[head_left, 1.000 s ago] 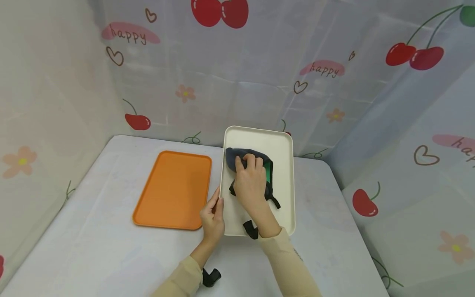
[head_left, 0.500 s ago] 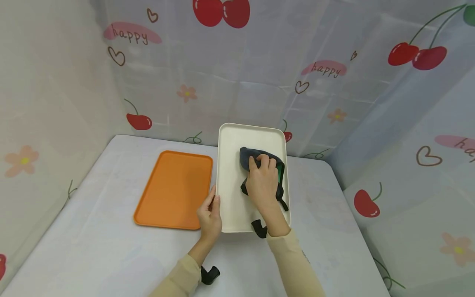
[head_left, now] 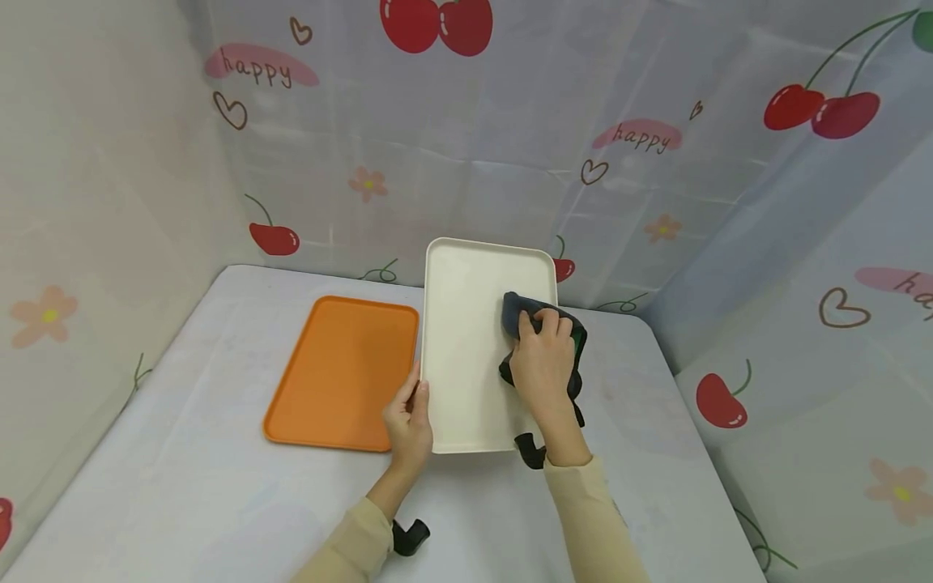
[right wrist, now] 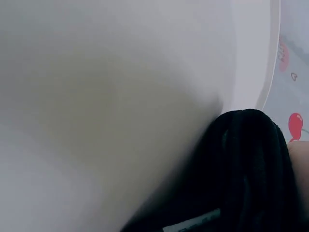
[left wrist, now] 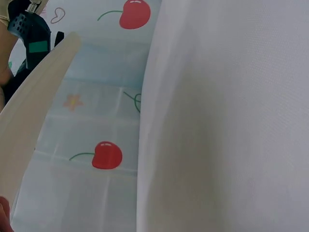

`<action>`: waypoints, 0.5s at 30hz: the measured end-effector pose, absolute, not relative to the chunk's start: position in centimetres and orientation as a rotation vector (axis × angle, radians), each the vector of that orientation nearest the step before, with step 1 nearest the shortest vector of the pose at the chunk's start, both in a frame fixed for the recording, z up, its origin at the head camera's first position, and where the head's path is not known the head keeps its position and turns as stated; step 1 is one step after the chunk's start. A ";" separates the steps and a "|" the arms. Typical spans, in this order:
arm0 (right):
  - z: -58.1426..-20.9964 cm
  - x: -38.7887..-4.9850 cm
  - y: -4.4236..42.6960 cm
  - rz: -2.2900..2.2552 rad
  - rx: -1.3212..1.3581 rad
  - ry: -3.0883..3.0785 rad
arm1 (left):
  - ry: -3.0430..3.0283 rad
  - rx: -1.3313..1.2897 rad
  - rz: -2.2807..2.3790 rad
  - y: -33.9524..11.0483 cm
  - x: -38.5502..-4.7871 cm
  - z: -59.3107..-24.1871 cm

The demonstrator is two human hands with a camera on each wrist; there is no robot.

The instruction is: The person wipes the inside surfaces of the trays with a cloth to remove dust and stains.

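The left hand (head_left: 408, 425) grips the left edge of a cream tray (head_left: 466, 324), which is tilted up off the table. Pinched in the right hand (head_left: 545, 364) is a dark blue and black cloth item (head_left: 515, 312) with a green patch, lying over the tray's right edge. In the right wrist view the black fabric (right wrist: 241, 169) covers the lower right, against the tray's pale surface (right wrist: 96, 96). The left wrist view shows the tray's underside edge (left wrist: 34, 106), with a fingertip of the left hand (left wrist: 4, 215) at the lower left.
An orange tray (head_left: 342, 372) lies flat on the white-covered table (head_left: 219, 486), left of the cream tray. Patterned curtains (head_left: 474, 194) stand behind and at both sides. A black wrist-worn device (head_left: 411, 538) shows beside the left sleeve.
The right hand has moved right with the cloth item, from the middle of the cream tray to its right edge. The left hand has shifted the tray slightly left and up.
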State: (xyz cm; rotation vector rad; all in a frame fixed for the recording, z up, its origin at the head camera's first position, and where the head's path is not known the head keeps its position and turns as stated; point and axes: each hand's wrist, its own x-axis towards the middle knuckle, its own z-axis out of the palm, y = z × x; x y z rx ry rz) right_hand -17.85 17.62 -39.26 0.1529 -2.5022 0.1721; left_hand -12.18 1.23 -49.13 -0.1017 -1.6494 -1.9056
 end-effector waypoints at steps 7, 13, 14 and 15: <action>-39.5 -17.7 19.5 0.204 0.063 -2.554 | -1.642 -0.128 -1.902 1.0 -12.3 -48.7; -39.9 -17.5 20.3 0.229 0.065 -2.558 | -1.650 -0.135 -1.879 1.1 -12.3 -48.7; -39.9 -17.5 20.4 0.225 0.064 -2.562 | -1.650 -0.133 -1.880 1.1 -12.3 -48.7; -40.0 -17.5 20.5 0.225 0.058 -2.570 | -1.649 -0.128 -1.885 1.1 -12.3 -48.7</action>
